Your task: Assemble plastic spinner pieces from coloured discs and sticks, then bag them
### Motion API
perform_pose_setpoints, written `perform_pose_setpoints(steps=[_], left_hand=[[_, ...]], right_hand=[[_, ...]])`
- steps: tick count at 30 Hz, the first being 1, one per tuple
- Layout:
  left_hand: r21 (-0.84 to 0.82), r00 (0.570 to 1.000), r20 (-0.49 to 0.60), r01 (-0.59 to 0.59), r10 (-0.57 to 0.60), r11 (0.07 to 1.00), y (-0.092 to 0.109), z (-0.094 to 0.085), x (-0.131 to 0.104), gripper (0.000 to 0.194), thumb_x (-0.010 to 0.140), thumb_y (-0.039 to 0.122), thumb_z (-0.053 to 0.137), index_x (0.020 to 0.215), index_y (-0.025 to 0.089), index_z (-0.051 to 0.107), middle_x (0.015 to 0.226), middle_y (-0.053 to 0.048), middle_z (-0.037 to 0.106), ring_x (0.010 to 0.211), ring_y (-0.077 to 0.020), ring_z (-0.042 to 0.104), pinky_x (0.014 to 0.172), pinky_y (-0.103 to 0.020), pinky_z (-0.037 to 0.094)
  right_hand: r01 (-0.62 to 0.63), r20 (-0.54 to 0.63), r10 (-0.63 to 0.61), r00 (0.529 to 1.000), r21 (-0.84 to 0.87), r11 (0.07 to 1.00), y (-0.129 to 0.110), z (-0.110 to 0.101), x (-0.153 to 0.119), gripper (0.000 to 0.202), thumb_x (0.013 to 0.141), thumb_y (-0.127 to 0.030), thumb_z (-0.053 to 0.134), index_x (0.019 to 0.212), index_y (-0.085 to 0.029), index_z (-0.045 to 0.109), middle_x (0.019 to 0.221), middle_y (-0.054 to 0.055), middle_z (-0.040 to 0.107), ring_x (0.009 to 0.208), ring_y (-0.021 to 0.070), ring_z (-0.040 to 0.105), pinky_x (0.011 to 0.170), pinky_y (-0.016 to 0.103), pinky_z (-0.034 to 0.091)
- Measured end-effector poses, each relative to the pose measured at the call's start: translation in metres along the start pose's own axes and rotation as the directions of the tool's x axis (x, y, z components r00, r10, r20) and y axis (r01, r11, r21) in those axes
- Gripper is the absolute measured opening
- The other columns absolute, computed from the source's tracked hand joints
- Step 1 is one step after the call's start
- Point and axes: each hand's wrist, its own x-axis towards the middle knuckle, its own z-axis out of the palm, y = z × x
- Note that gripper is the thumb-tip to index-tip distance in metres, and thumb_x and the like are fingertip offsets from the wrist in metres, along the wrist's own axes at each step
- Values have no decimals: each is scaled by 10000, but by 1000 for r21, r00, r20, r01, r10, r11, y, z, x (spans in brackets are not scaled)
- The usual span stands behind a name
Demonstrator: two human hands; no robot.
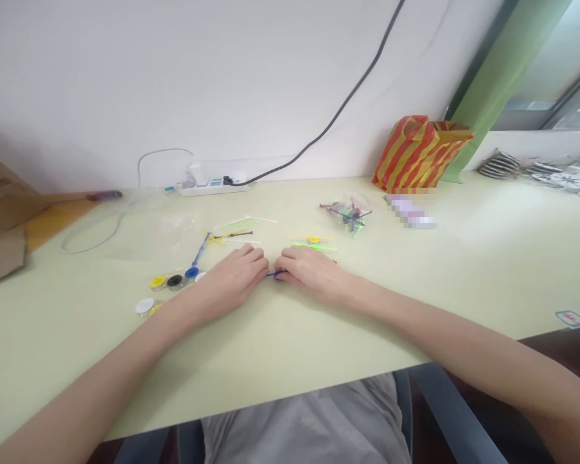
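Now: behind, one red-and-yellow striped bag (408,158), one white power strip (198,191) | left forearm (145,345) partly blocking round plastic discs (174,281), five at least | left hand (236,276), right hand (312,269) pinching one thin blue plastic piece (280,276) between them

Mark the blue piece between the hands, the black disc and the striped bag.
Blue piece (271,274): head view, its visible thin stretch.
Black disc (174,281): head view, its top face.
Striped bag (405,158): head view, its front side.

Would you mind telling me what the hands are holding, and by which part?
A thin blue piece: the left hand holds its left end; the right hand, its curved right part. The ends are hidden.
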Motion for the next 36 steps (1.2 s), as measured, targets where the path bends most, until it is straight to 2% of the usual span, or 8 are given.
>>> perform_pose_setpoints(steps=[6, 14, 19, 23, 26, 32, 36], left_hand=[[25, 1000, 11, -7, 6, 1000, 4, -3, 0, 334, 1071, 249, 329, 896, 184, 606, 893, -81, 567, 906, -256, 497, 841, -412, 422], [-9, 1000, -8, -6, 6, 1000, 6, -3, 0, 335, 1066, 253, 344, 854, 190, 595, 878, -77, 578, 893, -256, 499, 834, -411, 419], [-5, 1000, -1, -4, 4, 1000, 7, -3, 0, 337, 1064, 262, 341, 871, 189, 606, 894, -82, 578, 908, -258, 507, 859, -417, 426], [12, 1000, 13, 15, -15, 1000, 5, -2, 0, 320, 1059, 239, 342, 853, 186, 582, 912, -83, 568, 920, -256, 501, 860, -415, 428], [31, 999, 30, 19, -20, 999, 5, -2, 0, 313, 1058, 218, 335, 856, 184, 571, 917, -81, 559, 925, -255, 497, 866, -414, 427], [48, 999, 43, 1, -3, 999, 7, -4, 0, 312, 1057, 200, 333, 851, 182, 567, 920, -82, 557, 925, -254, 493, 875, -417, 426], [29, 999, 41, -16, 14, 999, 7, -4, -1, 309, 1058, 196, 332, 879, 179, 583, 932, -85, 564, 930, -254, 492, 884, -420, 425]], right_hand=[[93, -29, -101, 994, -191, 977, 3, 4, -3, 183, 1057, -228, 504, 993, -135, 647, 981, 105, 671, 930, 230, 576, 803, 352, 338], [153, -28, -170, 985, -318, 936, 1, 5, -3, 219, 1043, -102, 432, 990, -111, 645, 930, 125, 650, 901, 249, 551, 784, 372, 323], [92, -53, -104, 993, -188, 978, 3, 3, -5, 155, 1053, -231, 516, 1015, -142, 638, 996, 112, 650, 954, 246, 563, 802, 362, 350], [33, 17, -32, 999, -66, 997, 2, -3, -4, 216, 1025, -328, 587, 1047, -128, 666, 1013, 107, 661, 961, 234, 589, 814, 345, 376], [2, 54, -1, 999, -17, 1000, 0, -6, -3, 210, 1036, -290, 565, 1028, -117, 684, 994, 102, 655, 917, 216, 597, 781, 327, 383], [-23, 56, 19, 998, 72, 997, 0, -5, -4, 157, 1006, -216, 572, 1068, -122, 682, 998, 94, 649, 852, 191, 603, 727, 303, 386], [4, 53, -10, 999, 108, 994, -1, -1, -3, 99, 940, -179, 612, 997, -136, 682, 961, 82, 669, 817, 185, 604, 690, 295, 374]])
